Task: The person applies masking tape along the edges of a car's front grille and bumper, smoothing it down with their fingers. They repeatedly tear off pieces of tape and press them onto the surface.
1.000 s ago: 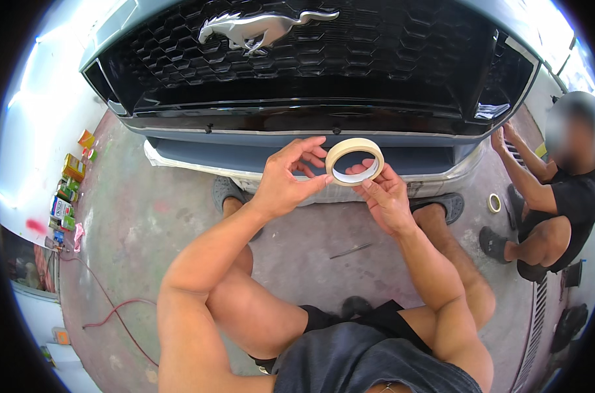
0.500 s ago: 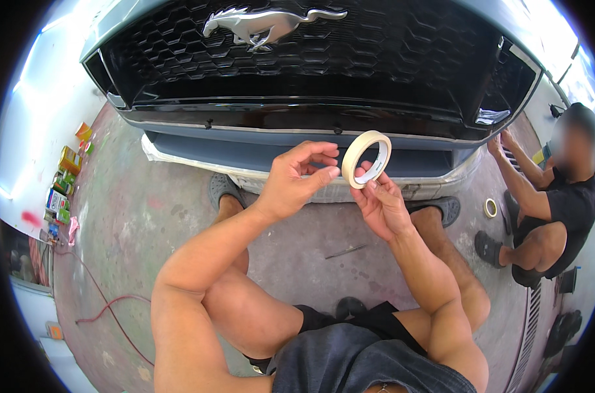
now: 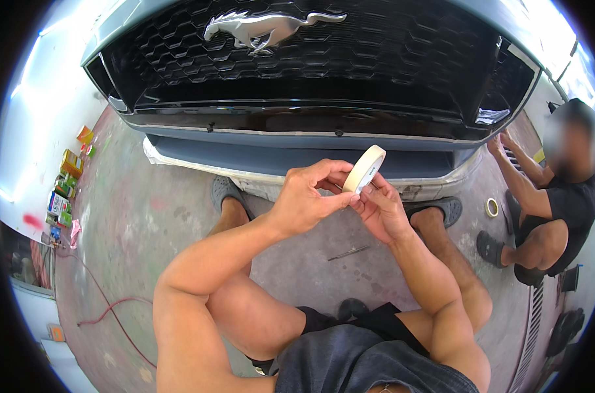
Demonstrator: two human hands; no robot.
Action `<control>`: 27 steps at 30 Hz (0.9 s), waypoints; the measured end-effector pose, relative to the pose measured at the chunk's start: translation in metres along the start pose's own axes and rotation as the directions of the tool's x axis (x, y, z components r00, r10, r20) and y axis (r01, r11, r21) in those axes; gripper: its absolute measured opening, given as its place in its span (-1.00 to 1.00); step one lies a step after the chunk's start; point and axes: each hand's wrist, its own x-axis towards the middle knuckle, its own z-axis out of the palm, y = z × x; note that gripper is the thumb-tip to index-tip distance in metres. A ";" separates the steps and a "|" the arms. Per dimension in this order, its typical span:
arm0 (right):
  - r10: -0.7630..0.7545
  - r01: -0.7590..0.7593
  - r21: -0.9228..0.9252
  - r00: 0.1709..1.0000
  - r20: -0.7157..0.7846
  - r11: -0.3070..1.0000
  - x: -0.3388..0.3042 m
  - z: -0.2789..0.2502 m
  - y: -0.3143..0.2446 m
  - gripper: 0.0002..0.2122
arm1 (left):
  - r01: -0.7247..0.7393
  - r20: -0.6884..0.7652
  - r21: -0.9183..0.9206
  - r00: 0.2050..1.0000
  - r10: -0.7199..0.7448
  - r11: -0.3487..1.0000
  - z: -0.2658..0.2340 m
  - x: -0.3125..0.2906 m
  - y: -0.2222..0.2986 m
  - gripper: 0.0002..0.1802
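Note:
A roll of cream masking tape is held up in front of the car's bumper, tilted so its ring looks narrow. My right hand grips its lower right side, with fingers and thumb at the inner ring. From the left, my left hand has its bent fingers and thumb against the roll's near left edge. Whether a loose tape end lies between those fingertips is too small to tell. Beyond the hands stands the car's front, with a black honeycomb grille and a silver running-horse emblem.
Pale covering edges the lower bumper. A co-worker squats at the right bumper corner, near another tape roll. A thin dark tool lies between my feet. Cans and a red hose are at left.
The tape roll has come down slightly and turned more edge-on in my right hand. My left hand has moved right and down, from beside the roll to touching it.

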 end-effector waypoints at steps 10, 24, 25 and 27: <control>-0.779 0.639 -0.749 0.555 0.292 0.175 -0.007 -0.015 0.010 -0.62 | 0.097 -0.042 -0.071 0.994 -0.100 0.993 0.009 0.001 0.008 -0.44; -0.590 0.593 -0.804 0.636 0.497 -0.038 -0.019 0.020 0.009 -0.70 | 0.041 -0.100 0.143 0.995 -0.027 0.989 0.008 0.002 0.015 -0.74; -0.585 0.597 -0.801 0.640 0.498 -0.029 -0.019 0.020 0.009 -0.71 | -0.003 -0.097 0.214 0.995 0.025 0.977 0.005 0.003 0.020 -0.76; -0.558 0.607 -0.795 0.651 0.515 -0.026 -0.017 0.016 0.010 -0.72 | -0.108 -0.073 0.316 0.988 0.138 0.943 -0.001 0.003 0.019 -0.78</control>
